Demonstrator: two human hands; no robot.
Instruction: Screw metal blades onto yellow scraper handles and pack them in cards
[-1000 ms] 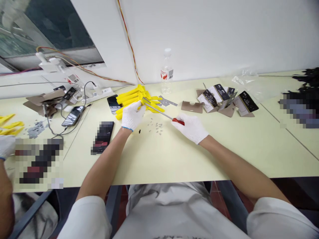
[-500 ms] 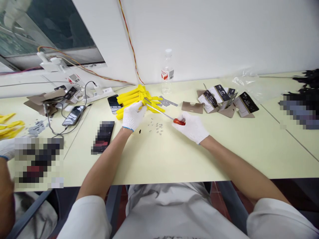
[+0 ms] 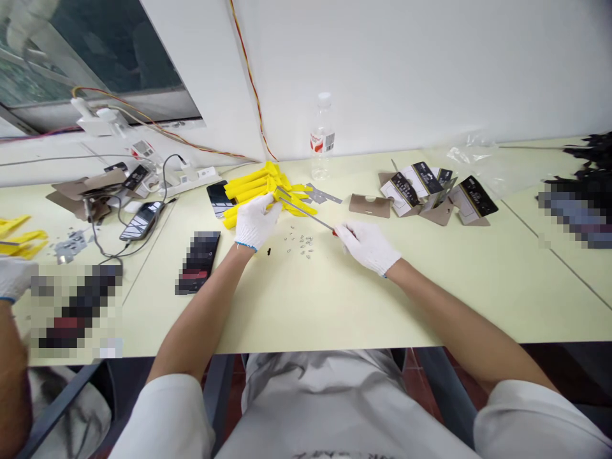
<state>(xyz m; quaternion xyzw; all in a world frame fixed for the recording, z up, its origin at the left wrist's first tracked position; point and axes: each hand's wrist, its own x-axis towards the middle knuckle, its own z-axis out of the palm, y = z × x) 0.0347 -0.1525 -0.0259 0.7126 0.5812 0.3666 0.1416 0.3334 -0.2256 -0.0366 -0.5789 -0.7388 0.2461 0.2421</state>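
My right hand (image 3: 370, 245), in a white knit glove, is closed round the red handle of a screwdriver (image 3: 308, 215). Its long metal shaft slants up and left to my left hand (image 3: 257, 223), also gloved. That hand pinches a yellow plastic piece (image 3: 278, 195) at the screwdriver's tip; fingers partly hide it. Behind lies a heap of similar long yellow plastic pieces (image 3: 246, 185), with flat grey metal plates (image 3: 322, 194) to its right. Several small shiny bits (image 3: 302, 245), too small to name surely, are scattered between my hands. A tiny black piece (image 3: 268, 251) rests near my left wrist.
A clear bottle (image 3: 321, 140) stands by the wall. Opened card packaging (image 3: 415, 191) lies back right, with a plastic bag (image 3: 473, 159) behind. Phones (image 3: 143, 220), cables and a power strip (image 3: 196, 182) occupy the left. A co-worker's gloved hand (image 3: 16, 277) is at far left.
My right hand has rolled over the screwdriver handle, covering more of it. My left hand stays in place. The co-worker's hand at far left has shifted slightly.
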